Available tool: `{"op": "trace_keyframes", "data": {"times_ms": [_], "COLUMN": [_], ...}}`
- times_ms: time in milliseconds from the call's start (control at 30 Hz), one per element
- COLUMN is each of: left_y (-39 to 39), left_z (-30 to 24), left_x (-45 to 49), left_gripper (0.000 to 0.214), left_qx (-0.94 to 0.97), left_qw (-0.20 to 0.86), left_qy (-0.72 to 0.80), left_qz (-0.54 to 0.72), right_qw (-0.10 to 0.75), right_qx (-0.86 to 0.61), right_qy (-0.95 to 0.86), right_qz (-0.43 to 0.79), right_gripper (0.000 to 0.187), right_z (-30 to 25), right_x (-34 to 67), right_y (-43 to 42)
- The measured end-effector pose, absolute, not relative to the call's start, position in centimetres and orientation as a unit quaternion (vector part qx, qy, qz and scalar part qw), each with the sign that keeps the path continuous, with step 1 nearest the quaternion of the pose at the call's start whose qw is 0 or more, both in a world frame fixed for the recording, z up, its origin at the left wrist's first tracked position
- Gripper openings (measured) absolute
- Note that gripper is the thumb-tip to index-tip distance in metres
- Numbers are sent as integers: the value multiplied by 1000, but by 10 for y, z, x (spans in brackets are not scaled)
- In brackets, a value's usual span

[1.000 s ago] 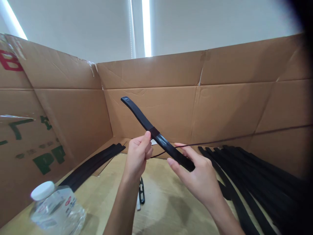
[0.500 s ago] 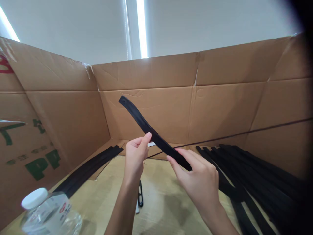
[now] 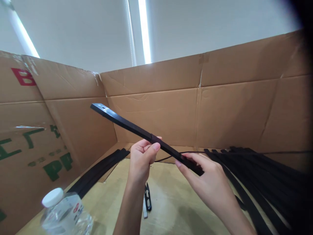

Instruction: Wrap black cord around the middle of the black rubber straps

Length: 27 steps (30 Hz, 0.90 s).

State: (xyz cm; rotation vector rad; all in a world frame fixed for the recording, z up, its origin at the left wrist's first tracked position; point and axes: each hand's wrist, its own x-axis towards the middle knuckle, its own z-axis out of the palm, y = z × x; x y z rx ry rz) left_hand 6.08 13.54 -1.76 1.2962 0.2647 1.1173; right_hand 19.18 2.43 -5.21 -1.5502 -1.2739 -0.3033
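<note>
A long black strip (image 3: 127, 124), slightly bent and with a hole near its far end, is held up slantwise in front of me. My left hand (image 3: 144, 153) pinches it near its middle, beside a dark cord wrapping (image 3: 155, 139). Lower on the strip, my right hand (image 3: 202, 169) grips the near end between thumb and fingers. A thin dark cord (image 3: 244, 152) runs from near the strip off to the right, with a loop hanging under the strip. Where the cord is fixed is hidden by my fingers.
On the table (image 3: 110, 205) lie black thread snips (image 3: 148, 197) beside a narrow grey piece (image 3: 145, 209). A clear bottle (image 3: 62, 212) with a white cap stands at left. Black strips are stacked left (image 3: 97, 171) and right (image 3: 259, 176). Cardboard walls (image 3: 156, 111) enclose the space.
The strip has turned in my hands, now lying flatter with its narrow edge showing. The cord at right has dropped from a slant to nearly level. My view has shifted a little left.
</note>
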Motion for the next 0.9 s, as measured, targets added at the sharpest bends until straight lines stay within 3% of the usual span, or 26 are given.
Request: {"op": "trace_keyframes", "data": {"times_ms": [233,333,467,900], "left_y": [141,138,135,133], "left_z": [-19,-18,-18,-21], "left_x": [62,65,70,76], "left_gripper": [48,37,50,46], "left_qx": [541,523,505,488], "left_qw": [692,696,687,661], "left_qy": [25,43,77,154], "left_qz": [477,491,517,549], "right_qw": [563,573,580,553], "right_qx": [-601,-591,-592,-599], "right_qy": [-551,-548,-531,-510], "right_qz": [-138,-148,-177,-275], "right_gripper": [19,17,18,13], "right_z": [-47,-49,-51,-49], "right_x": [189,188,188,190], "right_y": [18,19,21,22]}}
